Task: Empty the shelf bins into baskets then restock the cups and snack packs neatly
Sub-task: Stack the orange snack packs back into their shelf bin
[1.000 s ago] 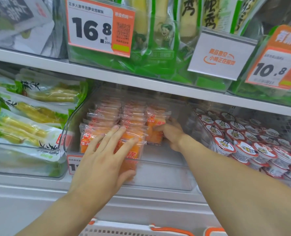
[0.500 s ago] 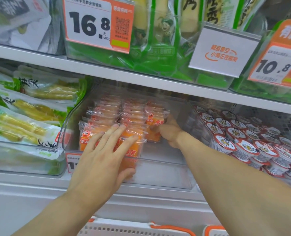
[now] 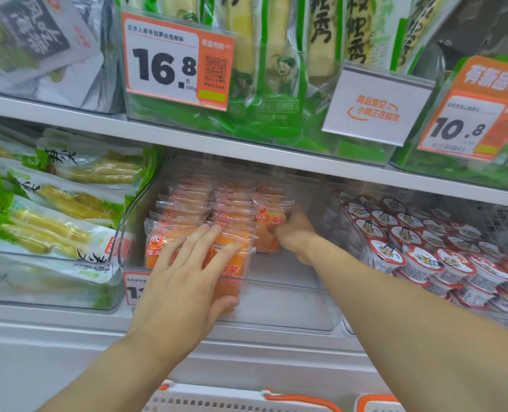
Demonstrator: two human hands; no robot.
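Note:
Orange snack packs (image 3: pixel 205 209) stand in rows inside a clear shelf bin (image 3: pixel 291 304) on the middle shelf. My left hand (image 3: pixel 184 281) lies flat with fingers spread against the front packs of the left rows, thumb on the bin's front wall. Deeper in the bin, my right hand (image 3: pixel 294 230) grips the front snack pack (image 3: pixel 269 224) of the right-hand row. To the right, another clear bin holds several red-and-white lidded cups (image 3: pixel 419 257).
Green packs of pickled vegetables (image 3: pixel 53 209) fill the bin at left. The shelf above carries green bamboo-shoot packs (image 3: pixel 276 69) and price tags (image 3: pixel 175 60). Below the shelf, a white basket (image 3: pixel 217 402) with orange handles shows at the bottom edge.
My right hand has slid slightly forward with the right-row pack. My left hand stays pressed on the front packs. The camera has shifted a little.

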